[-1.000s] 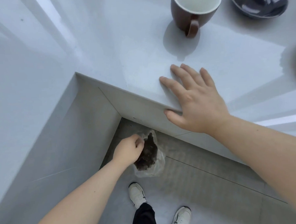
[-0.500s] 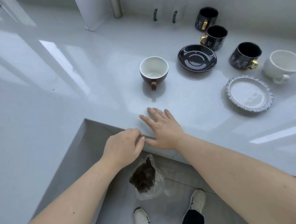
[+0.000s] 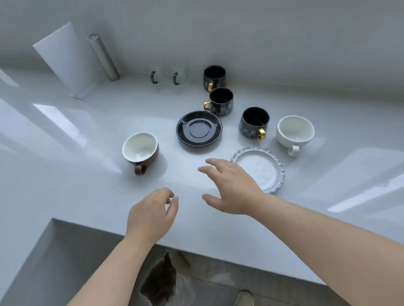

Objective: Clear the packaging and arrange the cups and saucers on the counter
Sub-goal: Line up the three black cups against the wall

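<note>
On the white counter (image 3: 57, 172) stand a brown cup with white inside (image 3: 140, 150), a black saucer (image 3: 199, 128), three black cups with gold handles (image 3: 214, 78) (image 3: 221, 101) (image 3: 254, 122), a white cup (image 3: 295, 130) and a white saucer with a ruffled grey rim (image 3: 265, 170). My left hand (image 3: 152, 214) hovers over the counter's near edge, empty, fingers loosely curled. My right hand (image 3: 231, 186) is spread and empty, its back over the ruffled saucer's left rim. A clear plastic bag with dark packaging (image 3: 161, 286) lies on the floor below the counter.
A white board (image 3: 67, 64) leans at the back left beside a metal cylinder (image 3: 103, 57). Two clear glass mugs with green handles (image 3: 164, 76) stand at the back wall. The counter has an inner corner at the lower left. My shoe (image 3: 244, 302) shows on the floor.
My left hand let go of the bag on the floor and rose to the counter. My right hand lifted off the counter edge and moved forward toward the saucers. The view tilted up.
</note>
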